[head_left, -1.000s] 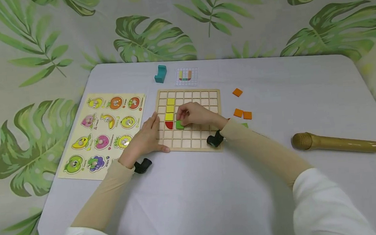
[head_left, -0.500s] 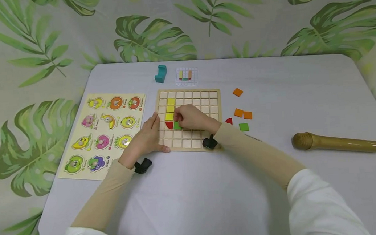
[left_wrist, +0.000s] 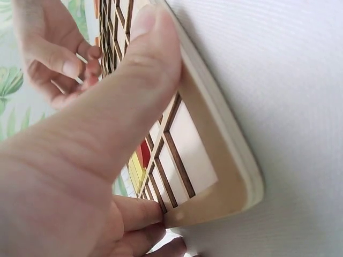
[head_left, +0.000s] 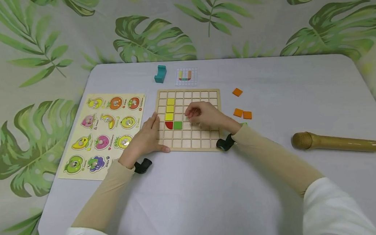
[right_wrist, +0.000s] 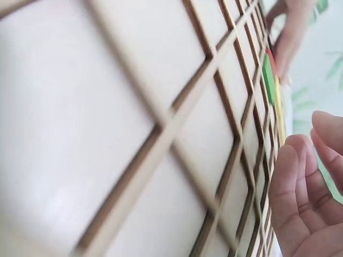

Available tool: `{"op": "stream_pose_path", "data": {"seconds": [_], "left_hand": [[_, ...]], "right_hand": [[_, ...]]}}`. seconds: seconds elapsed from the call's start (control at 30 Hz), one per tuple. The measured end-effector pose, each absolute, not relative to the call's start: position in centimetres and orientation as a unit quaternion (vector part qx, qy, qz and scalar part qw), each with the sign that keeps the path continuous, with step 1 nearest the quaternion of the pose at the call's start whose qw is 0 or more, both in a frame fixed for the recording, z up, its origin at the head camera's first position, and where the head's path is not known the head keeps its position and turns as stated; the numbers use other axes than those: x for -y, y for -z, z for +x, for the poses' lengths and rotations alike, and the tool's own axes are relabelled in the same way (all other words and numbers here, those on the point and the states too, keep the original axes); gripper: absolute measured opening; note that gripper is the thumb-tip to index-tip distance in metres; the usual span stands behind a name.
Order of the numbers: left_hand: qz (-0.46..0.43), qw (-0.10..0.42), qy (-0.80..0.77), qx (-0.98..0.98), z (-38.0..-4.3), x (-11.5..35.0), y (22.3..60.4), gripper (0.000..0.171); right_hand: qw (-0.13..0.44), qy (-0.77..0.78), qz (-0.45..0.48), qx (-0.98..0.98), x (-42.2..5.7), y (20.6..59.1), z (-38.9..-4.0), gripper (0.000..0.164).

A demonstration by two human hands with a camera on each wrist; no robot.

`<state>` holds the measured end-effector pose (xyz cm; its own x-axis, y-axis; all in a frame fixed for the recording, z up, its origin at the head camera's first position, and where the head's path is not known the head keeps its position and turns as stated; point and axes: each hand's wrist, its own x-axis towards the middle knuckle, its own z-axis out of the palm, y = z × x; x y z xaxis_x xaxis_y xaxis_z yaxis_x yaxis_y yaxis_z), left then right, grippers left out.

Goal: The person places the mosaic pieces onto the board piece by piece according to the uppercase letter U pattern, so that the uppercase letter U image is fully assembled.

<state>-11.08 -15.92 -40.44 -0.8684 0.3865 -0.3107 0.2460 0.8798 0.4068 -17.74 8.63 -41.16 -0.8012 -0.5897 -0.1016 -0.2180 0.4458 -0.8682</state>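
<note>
The right hand (head_left: pixel 205 113), fingers loosely bent and thumb apart from them, is over the grid board (head_left: pixel 186 143), though whether its fingertips touch is hard to tell. Just left of it lie a green square (head_left: pixel 177 125) and a red piece (head_left: pixel 169 125) beneath three yellow squares (head_left: pixel 170 109). Farther left, the left hand (head_left: pixel 146 136) rests extended against the board's side.
</note>
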Motion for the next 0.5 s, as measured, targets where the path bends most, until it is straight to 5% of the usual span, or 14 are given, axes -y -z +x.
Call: {"op": "stream_pose_path", "data": {"seconds": [0.5], "left_hand": [[0.171, 0.2, -0.182, -0.947, -11.1, 15.9, 40.3, 0.122]], "right_hand": [[0.148, 0.497, -0.131, -0.845, -19.6, 40.5, -14.3, 0.025]]}}
